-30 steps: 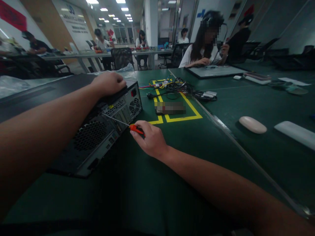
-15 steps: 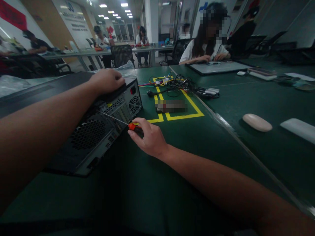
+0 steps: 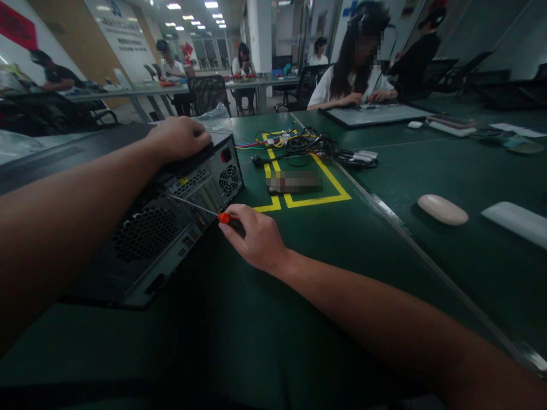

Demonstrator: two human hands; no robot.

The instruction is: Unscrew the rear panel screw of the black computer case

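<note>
Head view: left hand (image 3: 179,136) lying palm-down on the top rear edge of a black computer case (image 3: 171,228), fingers curled over the edge, grip pressed on the case rather than closed round anything. Case lying on its side on the green surface (image 3: 265,319), rear panel turned toward the camera, with a round fan grille (image 3: 229,181) at the far end, a red switch just above it and a larger perforated vent (image 3: 143,239) nearer. Right hand (image 3: 256,239) just beside the case's rear panel, grip clenched round the handle of a screwdriver (image 3: 211,212); orange collar showing at the fingertips, thin metal shaft running up and left, tip against the rear panel near the slot covers. Exact contact point too small to make out.

Beyond the hands, yellow tape lines (image 3: 316,188) marking a rectangle on the surface, a blurred dark item lying inside it, and a tangle of cables (image 3: 307,145) at its far edge. To the right, past a metal seam in the surface, a pale oval mouse (image 3: 442,209) and a white elongated object (image 3: 513,219), well apart from the case. Farther back, a seated person in a white top (image 3: 342,85) bent over a flat tray (image 3: 376,114). More people at long desks in the background under rows of ceiling lights.
</note>
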